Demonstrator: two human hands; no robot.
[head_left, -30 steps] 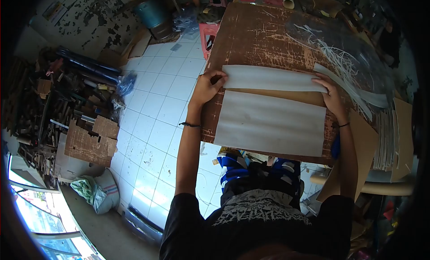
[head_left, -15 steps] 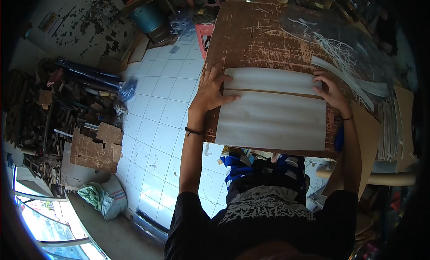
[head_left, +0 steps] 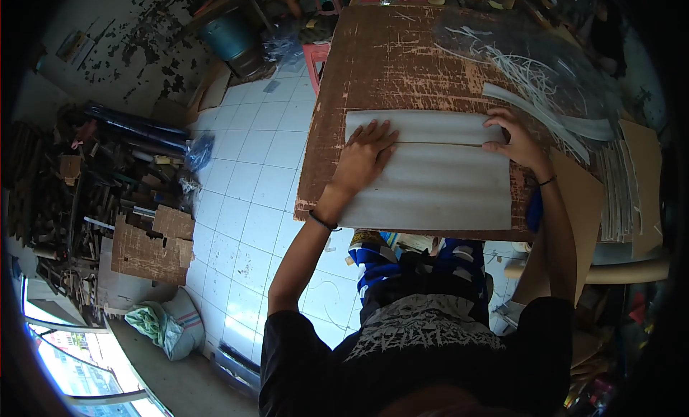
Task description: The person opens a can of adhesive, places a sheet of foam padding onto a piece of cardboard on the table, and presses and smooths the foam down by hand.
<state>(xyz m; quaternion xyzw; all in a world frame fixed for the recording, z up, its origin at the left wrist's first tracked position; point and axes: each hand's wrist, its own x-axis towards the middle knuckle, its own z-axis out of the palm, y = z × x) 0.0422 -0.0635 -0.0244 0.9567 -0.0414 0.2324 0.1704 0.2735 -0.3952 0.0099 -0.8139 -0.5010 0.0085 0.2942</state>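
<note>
Two pale sheets lie on the scratched brown table (head_left: pixel 387 65): a narrow strip (head_left: pixel 438 125) at the back and a wider sheet (head_left: pixel 438 191) in front of it. Only a thin brown line shows between their long edges. My left hand (head_left: pixel 364 155) lies flat over the left part of both sheets, fingers spread on the narrow strip. At the right end of the strip is my right hand (head_left: pixel 518 141), thumb and fingers apart and curved, its fingertips touching the strip's edge.
Thin white offcuts (head_left: pixel 531 76) and clear plastic lie at the table's back right. Cardboard sheets (head_left: pixel 567 209) and a brown tube (head_left: pixel 624 272) stand to the right. A pink stool (head_left: pixel 314 58) is behind the table's left edge. Scrap wood is piled at far left.
The narrow strip and wide sheet have come closer together, narrowing the brown gap. My left hand has moved from the strip's left end onto the sheets and flattened. My right hand's fingers have spread.
</note>
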